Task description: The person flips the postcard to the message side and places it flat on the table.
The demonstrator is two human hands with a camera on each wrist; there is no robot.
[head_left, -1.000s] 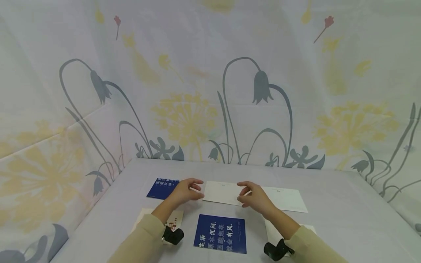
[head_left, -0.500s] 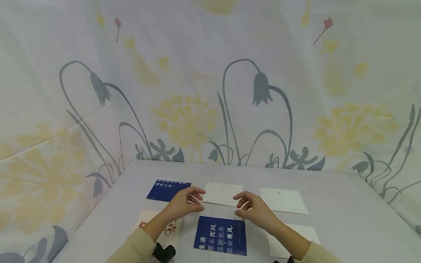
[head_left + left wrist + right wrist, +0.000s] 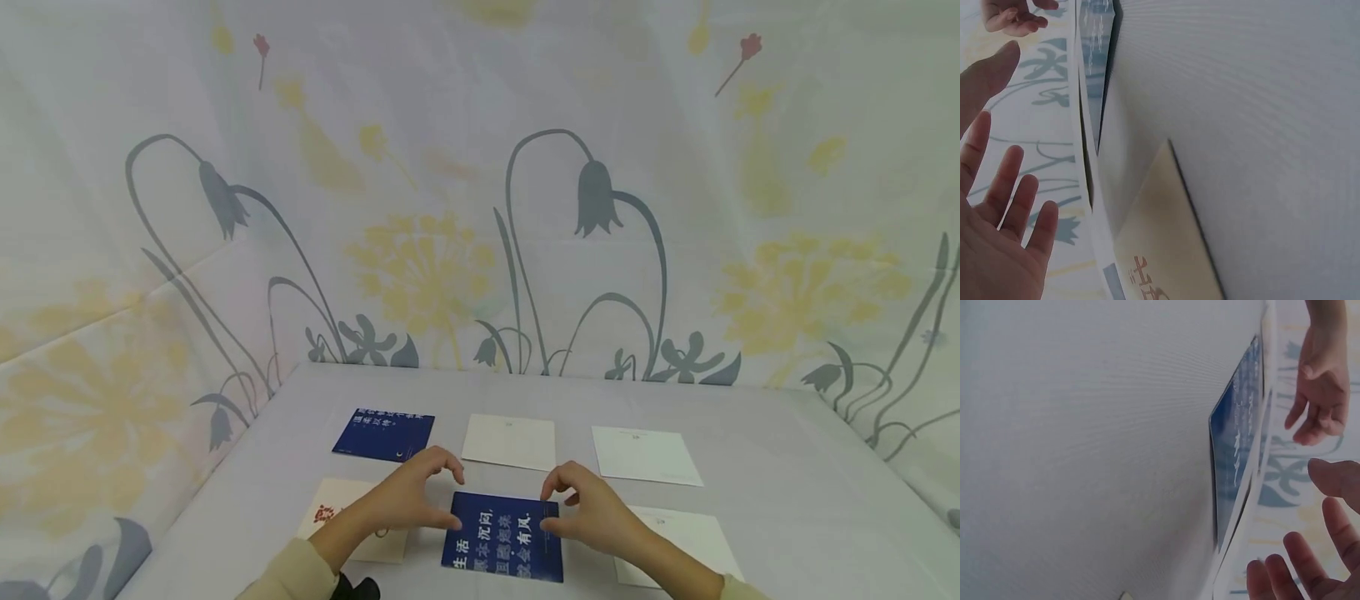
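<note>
My L hand [image 3: 412, 492] hangs just above the L edge of the centre blue card [image 3: 501, 537], thumb & fingers apart, loosely bent, gripping nothing. My R hand [image 3: 597, 511] mirrors it over the R edge, thumb & index held apart, nothing in it either. From the head view both thumbs overlap the card's sides; the wrist views show them up off it, so no contact that I can see. The card lies flat on the white tabletop [image 3: 795, 483], btwn my hands, white Chinese chars printed on it.

Around that centre card: cream card w/ red print [image 3: 325, 504] to its L, partly under my L forearm in the head view; pale card [image 3: 686, 529] to its R, partly hidden by my R arm. Behind it, a row of three: other blue card [image 3: 385, 433] back-L, also w/ white chars; plain cream card [image 3: 510, 442] straight behind, small mark nr its top; white card [image 3: 648, 455] back-R, similar small mark.

My L sleeve [image 3: 296, 573], beige, is front-L of the centre card, w/ a bit of black wrist gear [image 3: 356, 589] beside it. Well behind the card: pale backdrop [image 3: 450, 167] w/ grey bell flowers, yellow blooms & a few small red ones.
</note>
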